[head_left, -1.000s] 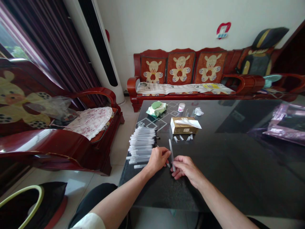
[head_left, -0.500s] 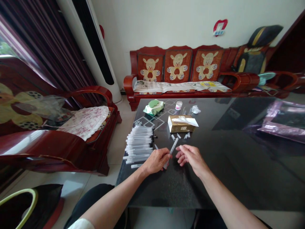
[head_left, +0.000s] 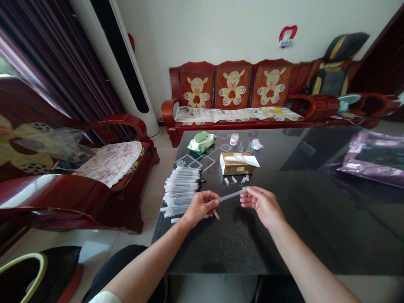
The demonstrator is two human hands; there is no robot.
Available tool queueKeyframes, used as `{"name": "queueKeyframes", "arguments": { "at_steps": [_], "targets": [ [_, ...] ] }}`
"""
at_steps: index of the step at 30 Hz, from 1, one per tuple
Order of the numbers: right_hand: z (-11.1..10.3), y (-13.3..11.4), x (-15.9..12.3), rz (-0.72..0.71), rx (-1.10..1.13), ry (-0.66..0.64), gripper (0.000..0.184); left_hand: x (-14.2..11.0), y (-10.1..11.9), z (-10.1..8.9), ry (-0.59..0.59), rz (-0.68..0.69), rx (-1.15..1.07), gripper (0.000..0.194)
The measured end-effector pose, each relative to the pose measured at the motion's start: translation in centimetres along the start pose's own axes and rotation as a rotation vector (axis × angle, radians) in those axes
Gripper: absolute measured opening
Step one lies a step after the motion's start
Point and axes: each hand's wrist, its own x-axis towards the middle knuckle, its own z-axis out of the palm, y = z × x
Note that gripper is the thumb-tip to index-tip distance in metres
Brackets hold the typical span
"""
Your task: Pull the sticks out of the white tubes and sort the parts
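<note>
A translucent pen barrel spans the gap between my hands, tilted slightly up to the right. My left hand is closed around its left end. At the other end, the thumb and fingers of my right hand pinch the tip. Below my left fingers shows the end of a second pale, slim piece; whether that hand also holds it is unclear. A stack of similar clear pens, several with black ends, lies just left of my left hand. Several small clear caps lie beyond the held barrel.
Behind the caps stands a gold tissue box. Farther back on the black table are a green wipes pack, a small white cup and crumpled tissue. A purple plastic package lies at the right.
The pen barrel has swung from steeply upright to nearly level. My right hand, apart from it before, has come to its far end and now grips it.
</note>
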Motion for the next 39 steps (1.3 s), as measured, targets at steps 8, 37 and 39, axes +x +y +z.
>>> {"name": "queueKeyframes", "arguments": {
  "at_steps": [8,37,39],
  "targets": [
    [0.2,0.1,-0.1,0.096,0.012,-0.071,0.023,0.7,0.2,-1.3,0.226,0.017,-0.307,0.037],
    [-3.7,-0.6,2.1,-0.201,0.064,0.38,0.019,1.3,0.5,-4.1,0.429,0.14,-0.251,0.035],
    [-3.3,-0.3,2.1,-0.198,0.068,0.384,0.018,1.3,0.5,-4.5,0.469,0.153,-0.246,0.035]
  ]
}}
